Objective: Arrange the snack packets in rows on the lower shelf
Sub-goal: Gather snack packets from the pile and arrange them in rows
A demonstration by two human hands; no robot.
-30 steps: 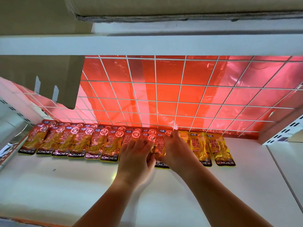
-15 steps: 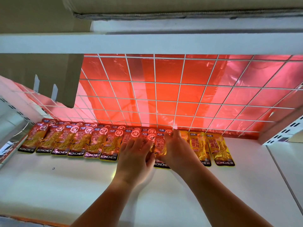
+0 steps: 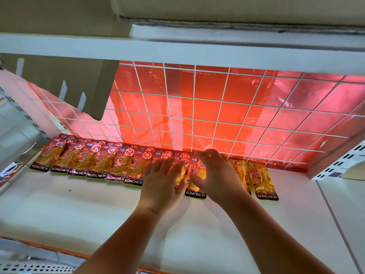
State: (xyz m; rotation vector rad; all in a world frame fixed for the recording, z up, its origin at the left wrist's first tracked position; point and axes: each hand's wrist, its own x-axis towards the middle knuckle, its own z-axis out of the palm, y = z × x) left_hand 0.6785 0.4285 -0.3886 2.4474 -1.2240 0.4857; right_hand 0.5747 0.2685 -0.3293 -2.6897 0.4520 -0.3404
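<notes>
A row of orange-red KONCHEW snack packets (image 3: 94, 162) lies overlapping along the back of the white lower shelf (image 3: 79, 210), from the far left towards the middle. Two yellow packets (image 3: 262, 180) lie flat at the row's right end. My left hand (image 3: 164, 178) rests with straight, spread fingers on the packets in the middle of the row. Beside it, my right hand (image 3: 215, 173) lies flat over a red packet (image 3: 195, 184), thumb at its lower part. The packets under both hands are mostly hidden.
A white wire grid (image 3: 197, 115) with red foil behind it closes the shelf's back. The upper shelf's white edge (image 3: 177, 50) runs overhead. A cardboard flap (image 3: 79, 84) hangs at upper left. Slotted uprights stand at both sides.
Both hands have stayed on the middle packets with only slight shifts. The view has tilted a little.
</notes>
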